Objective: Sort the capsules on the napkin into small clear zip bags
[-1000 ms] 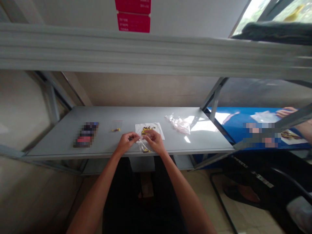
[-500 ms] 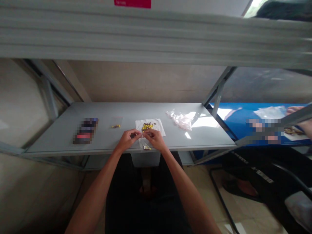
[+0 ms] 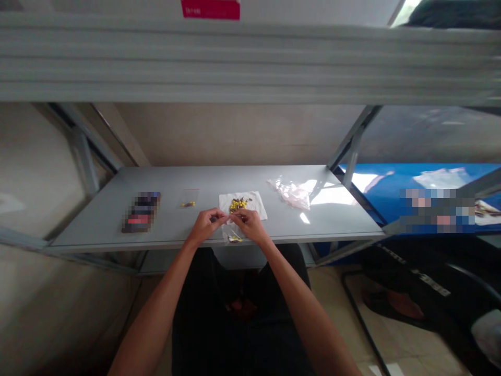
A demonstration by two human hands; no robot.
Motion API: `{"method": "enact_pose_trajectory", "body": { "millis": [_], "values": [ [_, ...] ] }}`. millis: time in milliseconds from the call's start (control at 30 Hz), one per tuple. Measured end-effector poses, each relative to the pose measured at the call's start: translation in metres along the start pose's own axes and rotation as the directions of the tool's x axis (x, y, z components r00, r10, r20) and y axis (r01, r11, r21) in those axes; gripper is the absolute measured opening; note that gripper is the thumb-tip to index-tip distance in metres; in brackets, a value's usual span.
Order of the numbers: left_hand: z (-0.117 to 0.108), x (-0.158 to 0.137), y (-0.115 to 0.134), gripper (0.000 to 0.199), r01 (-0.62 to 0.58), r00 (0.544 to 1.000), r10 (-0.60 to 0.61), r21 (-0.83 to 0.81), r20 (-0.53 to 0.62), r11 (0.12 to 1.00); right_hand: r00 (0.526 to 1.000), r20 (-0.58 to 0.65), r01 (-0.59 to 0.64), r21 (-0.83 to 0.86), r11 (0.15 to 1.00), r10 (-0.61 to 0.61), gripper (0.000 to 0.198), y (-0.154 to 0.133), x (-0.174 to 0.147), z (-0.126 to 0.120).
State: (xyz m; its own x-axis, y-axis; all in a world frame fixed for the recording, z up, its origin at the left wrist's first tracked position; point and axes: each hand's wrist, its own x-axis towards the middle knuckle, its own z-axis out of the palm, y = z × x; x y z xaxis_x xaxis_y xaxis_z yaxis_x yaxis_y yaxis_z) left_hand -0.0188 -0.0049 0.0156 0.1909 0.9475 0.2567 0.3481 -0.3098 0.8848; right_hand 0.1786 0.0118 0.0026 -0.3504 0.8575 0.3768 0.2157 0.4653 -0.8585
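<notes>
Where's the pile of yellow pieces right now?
In the head view, the pile sits near the centre, on the white sheet, just beyond the right hand.

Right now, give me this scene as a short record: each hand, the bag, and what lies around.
Left hand: pinches the top of the small clear bag
Right hand: pinches the same bag's top
Bag contents: bagged pieces, some yellow
Beyond hands: white sheet bearing a heap of yellow and dark pieces
Left on grey table: flat clear bag with more pieces; pixelated object
Right: crumpled clear plastic
</notes>
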Motion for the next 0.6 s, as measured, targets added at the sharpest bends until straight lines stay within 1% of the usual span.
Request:
{"method": "enact_pose_trajectory", "body": {
  "millis": [133, 200, 400, 500, 600],
  "values": [
    [-0.0017, 0.0002, -0.0021, 0.033, 0.018, 0.999, -0.019, -0.027, -0.029, 0.999, 0.997, -0.055, -0.045, 0.077, 0.996, 0.049, 0.033, -0.0007, -0.0011, 0.0017],
    [-0.0009, -0.0005, -0.0031, 0.033, 0.034, 0.998, -0.036, -0.044, -0.043, 0.998, 0.996, -0.075, -0.048, 0.103, 0.994, 0.055, 0.035, -0.0013, -0.0021, 0.0008],
    [0.0030, -0.0006, -0.0048, 0.032, 0.028, 0.999, -0.030, -0.055, -0.024, 0.998, 0.998, -0.052, -0.021, 0.076, 0.997, 0.025, 0.034, -0.0033, -0.0018, -0.0022],
    [0.0017, 0.0003, -0.0055, 0.030, 0.034, 0.999, -0.037, -0.077, -0.035, 0.996, 0.998, -0.040, -0.038, 0.097, 0.995, 0.042, 0.034, -0.0022, -0.0011, -0.0009],
    [0.0001, 0.0006, -0.0066, 0.029, 0.053, 0.996, -0.061, -0.116, -0.064, 0.992, 0.996, -0.065, -0.049, 0.113, 0.992, 0.057, 0.034, -0.0013, -0.0015, 0.0000]
  ]
}}
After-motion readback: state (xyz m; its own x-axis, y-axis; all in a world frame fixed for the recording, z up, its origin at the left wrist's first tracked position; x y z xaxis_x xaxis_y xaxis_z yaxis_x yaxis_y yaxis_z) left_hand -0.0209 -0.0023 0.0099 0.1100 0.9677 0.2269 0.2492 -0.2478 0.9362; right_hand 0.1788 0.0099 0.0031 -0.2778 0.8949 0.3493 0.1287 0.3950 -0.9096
